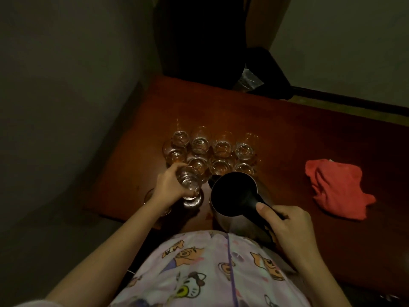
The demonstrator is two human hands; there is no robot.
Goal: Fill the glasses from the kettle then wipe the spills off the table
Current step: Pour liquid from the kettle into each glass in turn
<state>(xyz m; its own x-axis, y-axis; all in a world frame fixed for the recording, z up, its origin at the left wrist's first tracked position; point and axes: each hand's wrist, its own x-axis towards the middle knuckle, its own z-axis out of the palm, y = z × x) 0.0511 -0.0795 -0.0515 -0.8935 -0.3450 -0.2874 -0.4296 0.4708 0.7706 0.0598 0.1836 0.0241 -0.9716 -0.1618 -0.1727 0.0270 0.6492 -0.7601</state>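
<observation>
Head view finds us mid-fill: left hand (166,187) wrapped round a glass (187,181) near the table (309,134) edge, right hand (285,220) gripping the kettle (232,196) handle, whose spout must next tip over the rim.

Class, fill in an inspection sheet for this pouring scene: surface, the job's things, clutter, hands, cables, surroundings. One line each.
Surface: reddish-brown wooden table, dimly lit; spills cannot be made out.
Job's things: cluster of clear glasses in rows; one glass lifted and tilted; dark kettle, lid open; red cloth crumpled on the table to the right.
Clutter: a clear plastic bag at the far edge.
Hands: left hand grips the lifted glass; right hand holds the kettle's handle.
Cables: nothing seen.
Surroundings: plain wall on the left, dark doorway beyond the table.
</observation>
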